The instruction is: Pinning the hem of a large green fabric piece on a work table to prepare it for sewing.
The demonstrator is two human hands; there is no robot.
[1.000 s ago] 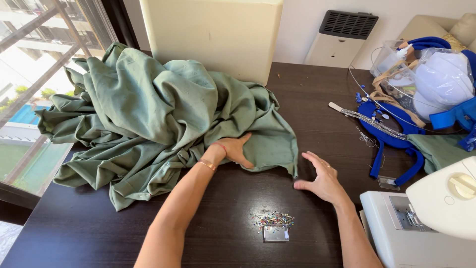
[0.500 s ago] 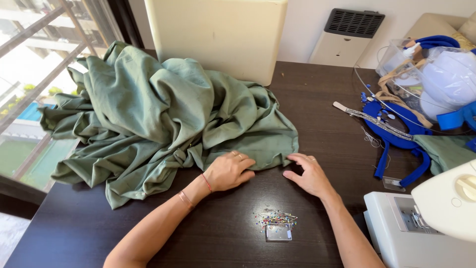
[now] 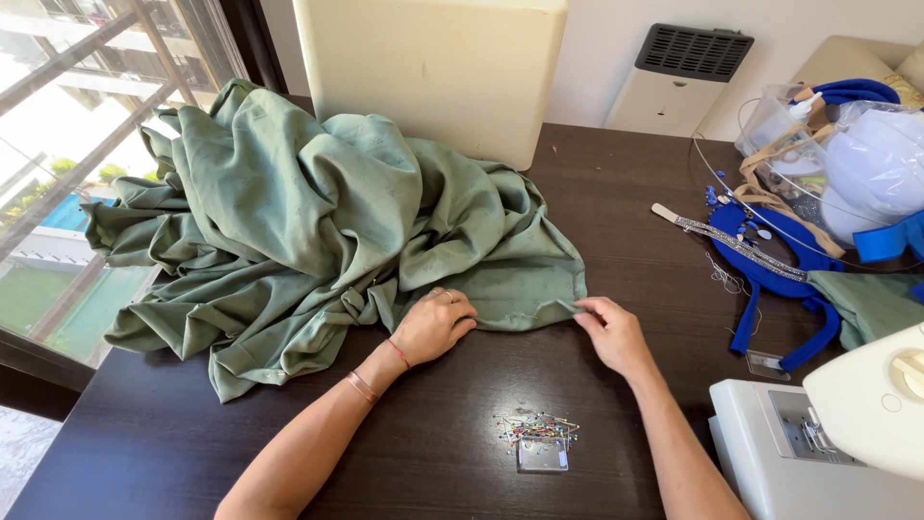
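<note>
Lying heaped on a dark table (image 3: 289, 453), green fabric (image 3: 318, 212). Pressing on its near hem, left hand (image 3: 433, 327), fingers curled. Pinching the hem's right corner, right hand (image 3: 611, 332), fingers closed on cloth. Sitting just below the fabric, a pin holder (image 3: 541, 451); far right of it, a white sewing machine (image 3: 818, 443).

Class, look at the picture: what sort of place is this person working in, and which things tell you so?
Most likely a home sewing corner. A white sewing machine stands on the dark table, a heap of pins lies nearby, and both hands work the green cloth.
</note>
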